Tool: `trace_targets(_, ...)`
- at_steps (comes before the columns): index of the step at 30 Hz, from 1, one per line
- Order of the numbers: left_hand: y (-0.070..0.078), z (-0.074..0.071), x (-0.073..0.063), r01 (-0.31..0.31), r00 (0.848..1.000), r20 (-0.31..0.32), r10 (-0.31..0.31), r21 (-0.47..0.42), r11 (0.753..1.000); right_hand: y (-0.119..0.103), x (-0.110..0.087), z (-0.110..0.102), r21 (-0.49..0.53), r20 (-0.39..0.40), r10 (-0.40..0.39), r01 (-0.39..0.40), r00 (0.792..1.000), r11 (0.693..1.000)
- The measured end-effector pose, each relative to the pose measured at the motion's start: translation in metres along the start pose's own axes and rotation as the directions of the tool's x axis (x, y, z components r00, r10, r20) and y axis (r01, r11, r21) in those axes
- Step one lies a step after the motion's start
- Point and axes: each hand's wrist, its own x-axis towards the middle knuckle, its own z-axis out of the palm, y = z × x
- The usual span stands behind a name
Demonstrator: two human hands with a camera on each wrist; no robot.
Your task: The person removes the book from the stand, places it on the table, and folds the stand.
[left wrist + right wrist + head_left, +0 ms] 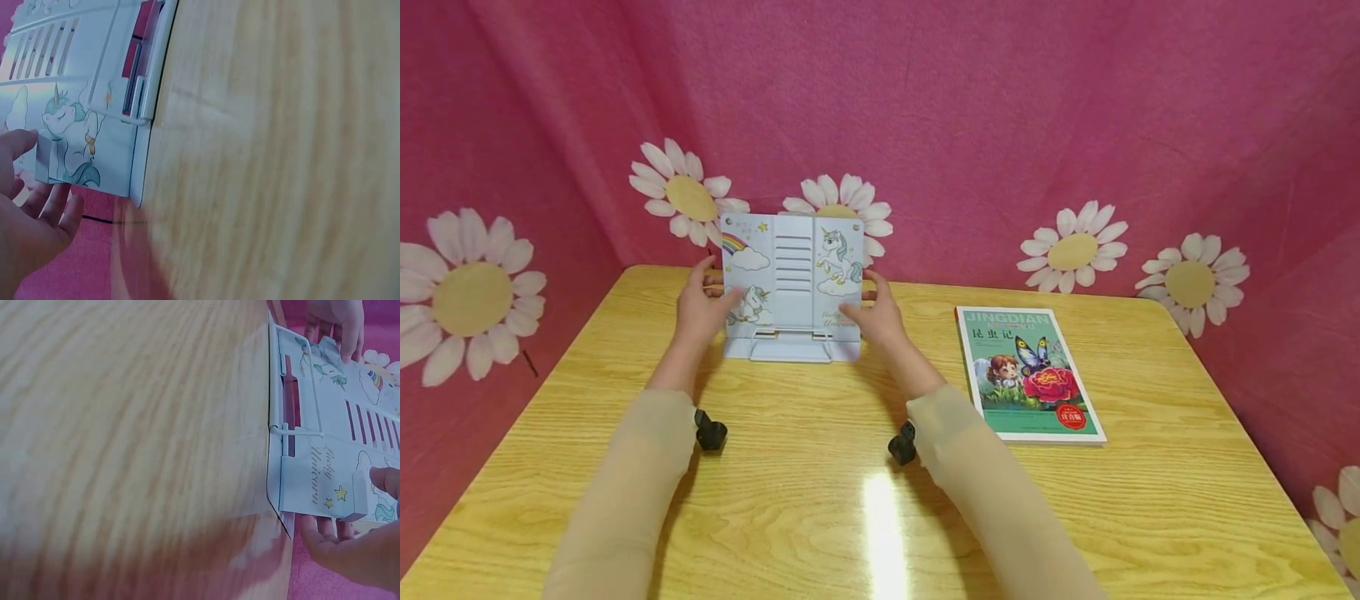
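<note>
A pale book stand [793, 304] with unicorn drawings, slots down its middle and a wire page holder at its foot stands upright near the table's back edge. My left hand [698, 308] grips its left side, thumb on the front and the other fingers round the edge. On the opposite side my right hand [880, 318] holds it the same way, the thumb low by the gold lettering. In the left wrist view the left thumb [24, 142] lies at a small raised tab. Some fingertips are hidden behind the panel.
Right of the stand a green children's book [1030, 375] with a butterfly and a red flower lies flat, cover up. Pink cloth [925, 125] with big daisies hangs behind and beside the wooden table [790, 500]. Small black devices [711, 433] sit at both wrists.
</note>
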Motion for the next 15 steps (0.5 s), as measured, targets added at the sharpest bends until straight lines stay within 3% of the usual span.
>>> trace_targets(6,0.000,-0.003,0.007,-0.050,0.999,0.022,0.049,0.048,0.998,0.000,0.007,0.001,-0.033,-0.015,0.004,-0.004,1.000,0.999)
trace_targets(15,0.000,-0.012,0.011,-0.063,0.994,0.098,0.057,0.062,0.996,-0.005,0.011,0.003,-0.095,-0.036,-0.023,0.020,0.999,0.995)
